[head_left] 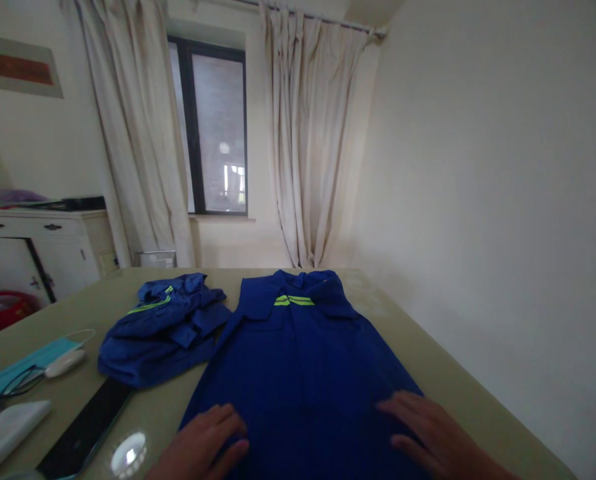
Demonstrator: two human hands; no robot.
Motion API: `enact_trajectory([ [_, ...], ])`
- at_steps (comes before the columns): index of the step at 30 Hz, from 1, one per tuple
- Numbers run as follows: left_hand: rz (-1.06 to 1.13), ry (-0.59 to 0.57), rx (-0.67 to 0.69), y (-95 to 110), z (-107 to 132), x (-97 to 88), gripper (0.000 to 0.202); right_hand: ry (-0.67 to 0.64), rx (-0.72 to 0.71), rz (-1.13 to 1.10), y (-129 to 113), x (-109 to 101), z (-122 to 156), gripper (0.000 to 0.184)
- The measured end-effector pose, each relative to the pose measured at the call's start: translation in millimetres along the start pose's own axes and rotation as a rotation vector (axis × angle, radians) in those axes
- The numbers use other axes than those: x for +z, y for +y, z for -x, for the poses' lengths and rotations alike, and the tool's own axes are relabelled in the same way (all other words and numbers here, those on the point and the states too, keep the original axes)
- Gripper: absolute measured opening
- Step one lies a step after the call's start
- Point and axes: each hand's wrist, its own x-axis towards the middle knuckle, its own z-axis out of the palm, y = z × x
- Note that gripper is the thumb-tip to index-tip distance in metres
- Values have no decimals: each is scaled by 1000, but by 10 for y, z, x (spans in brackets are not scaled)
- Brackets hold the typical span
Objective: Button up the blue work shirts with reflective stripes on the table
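Note:
A dark blue work jacket (303, 353) with yellow-green reflective stripes lies spread flat on the table, its collar at the far end. Over its near left edge is my left hand (208, 440), fingers stretched forward and nothing held. My right hand (423, 427) rests at the near right side of the jacket, fingers extended and thumb apart. Whether either palm presses on the cloth is hard to tell. To the left sits a second blue garment (165, 333), crumpled in a heap, with similar stripes. The jacket's lower end runs out of the picture.
On the table's left side are a black phone (85, 427), a white flat box-like object (11, 433), a white mouse-shaped object (65, 363), a light blue face mask (28, 367) and dark-framed glasses (21, 383). A wall (493, 233) borders the right table edge. A curtained window stands beyond.

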Motion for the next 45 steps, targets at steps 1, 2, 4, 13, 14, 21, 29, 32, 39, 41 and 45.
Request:
enact_trajectory([
  [1,-18,38,28,143,-104,83,42,0,-27,-15,-190,62,-100,51],
  [2,-42,59,42,268,-215,188,46,-16,-61,-20,-376,148,-201,54],
  [4,-112,57,70,445,-440,432,60,-81,-143,-2,-691,378,-392,67],
  [13,-357,165,135,223,-1276,715,57,-42,-97,9,-832,974,-1088,75],
  [14,-357,177,128,192,-1361,665,57,-22,-97,8,-804,957,-1185,73],
  [21,-326,371,37,200,-1748,378,38,172,-52,-36,-672,938,-1904,48],
  [29,-73,266,175,403,-1567,605,33,412,-30,-297,-479,971,-2050,48],
  [32,94,235,213,506,-1540,689,31,437,-10,-358,-422,960,-2060,47],
  [39,167,78,319,612,-1539,547,16,434,-29,-400,-460,865,-1992,35],
  [41,169,2,353,630,-1524,490,12,462,-21,-376,-510,830,-1954,30],
  [45,288,-129,356,611,-1502,477,12,497,-12,-360,-635,749,-1885,24],
])
